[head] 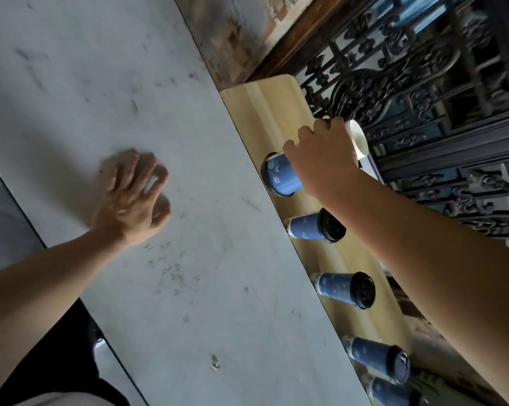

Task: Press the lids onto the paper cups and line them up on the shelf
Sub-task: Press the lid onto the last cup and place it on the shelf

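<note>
The right hand (320,159) grips a blue cup (282,177) by its top, standing it on the shelf (265,112) beyond the row of lidded cups (312,227), seemingly to extend the line. The left hand (133,194) rests empty on the table (101,83), fingers loosely bent, likely bracing the reach.

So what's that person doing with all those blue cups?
A person is lining up paper cups. Their right hand grips the top of a blue cup standing on the wooden shelf; whether its lid is on is hidden under the hand. More lidded cups already stand in a row along the shelf beside it. The left hand rests on the grey table, holding nothing.
</note>
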`<state>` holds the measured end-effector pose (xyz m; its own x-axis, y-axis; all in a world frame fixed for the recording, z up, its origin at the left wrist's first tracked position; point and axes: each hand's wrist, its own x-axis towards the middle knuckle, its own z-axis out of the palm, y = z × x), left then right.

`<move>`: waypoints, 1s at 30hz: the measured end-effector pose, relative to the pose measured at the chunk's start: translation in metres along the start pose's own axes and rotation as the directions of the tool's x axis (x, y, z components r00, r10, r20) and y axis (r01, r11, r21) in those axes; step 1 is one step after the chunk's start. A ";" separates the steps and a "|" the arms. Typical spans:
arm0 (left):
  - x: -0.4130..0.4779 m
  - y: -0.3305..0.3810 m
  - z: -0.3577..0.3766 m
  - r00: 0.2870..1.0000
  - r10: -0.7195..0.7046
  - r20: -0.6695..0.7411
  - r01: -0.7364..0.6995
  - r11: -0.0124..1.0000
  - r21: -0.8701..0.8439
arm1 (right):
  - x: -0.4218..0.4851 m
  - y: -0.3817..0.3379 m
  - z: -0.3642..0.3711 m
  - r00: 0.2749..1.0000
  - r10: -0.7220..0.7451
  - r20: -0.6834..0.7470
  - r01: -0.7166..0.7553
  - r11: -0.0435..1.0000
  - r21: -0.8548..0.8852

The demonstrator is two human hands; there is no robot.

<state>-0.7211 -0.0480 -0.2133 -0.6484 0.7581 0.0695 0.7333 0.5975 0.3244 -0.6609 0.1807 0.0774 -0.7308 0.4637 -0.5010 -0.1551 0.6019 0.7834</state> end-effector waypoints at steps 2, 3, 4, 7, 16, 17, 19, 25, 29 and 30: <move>-0.001 0.001 0.000 1.000 -0.002 -0.010 0.002 1.000 -0.002 | 0.000 0.001 0.004 1.000 0.002 0.011 -0.002 1.000 -0.018; 0.000 0.002 -0.001 1.000 -0.001 -0.008 0.001 1.000 0.001 | 0.001 0.002 0.007 1.000 0.011 0.017 -0.010 1.000 -0.018; 0.000 0.002 -0.001 1.000 0.000 0.000 0.000 1.000 0.005 | 0.001 0.004 0.009 1.000 0.018 0.021 -0.018 1.000 -0.012; 0.001 0.003 -0.003 1.000 -0.005 0.019 0.005 1.000 -0.002 | 0.003 0.007 0.012 0.999 0.033 0.036 -0.033 0.999 0.000; 0.001 0.004 -0.005 1.000 -0.008 0.020 0.008 1.000 0.011 | 0.013 0.007 0.001 0.998 0.049 0.037 -0.049 0.999 0.021; 0.001 0.004 -0.005 1.000 -0.009 0.019 0.009 1.000 0.013 | 0.014 0.009 0.000 0.997 0.057 0.049 -0.058 0.998 0.020; 0.001 0.003 -0.005 1.000 -0.009 0.016 0.009 1.000 0.014 | 0.016 0.010 -0.002 0.995 0.068 0.067 -0.069 0.997 0.019; 0.001 0.004 -0.008 0.998 -0.014 0.053 0.014 1.000 0.007 | 0.015 0.008 -0.003 0.993 0.070 0.097 -0.071 0.997 0.008; 0.001 0.004 -0.009 0.997 -0.013 0.072 0.013 1.000 0.004 | 0.013 0.006 -0.005 0.992 0.060 0.114 -0.061 0.998 0.004; 0.001 0.004 -0.009 0.997 -0.015 0.073 0.015 1.000 0.002 | 0.013 0.006 -0.005 0.992 0.059 0.109 -0.060 0.998 0.005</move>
<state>-0.7203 -0.0470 -0.2030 -0.6424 0.7664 -0.0047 0.7241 0.6089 0.3238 -0.6746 0.1869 0.0771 -0.6621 0.5661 -0.4911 -0.1082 0.5762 0.8101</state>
